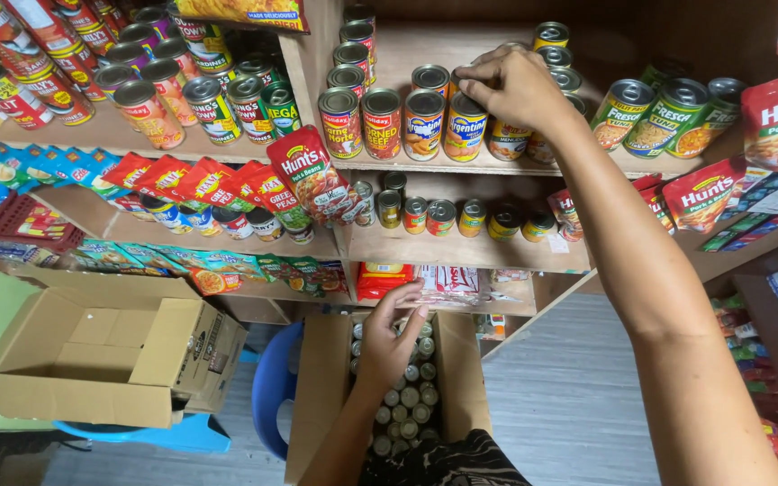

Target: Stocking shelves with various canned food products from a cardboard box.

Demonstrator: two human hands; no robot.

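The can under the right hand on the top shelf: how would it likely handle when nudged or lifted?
The can looks rigid metal, so the right hand probably cannot dent it. Upright and flat-bottomed on the shelf, it should slide, not roll. Neighbouring cans stand close, so a push might knock them.

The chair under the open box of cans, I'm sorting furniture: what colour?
Blue chair, seen in the head view.

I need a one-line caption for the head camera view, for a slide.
Right hand on a can on the wooden shelf; left hand reaching into a cardboard box of cans below.
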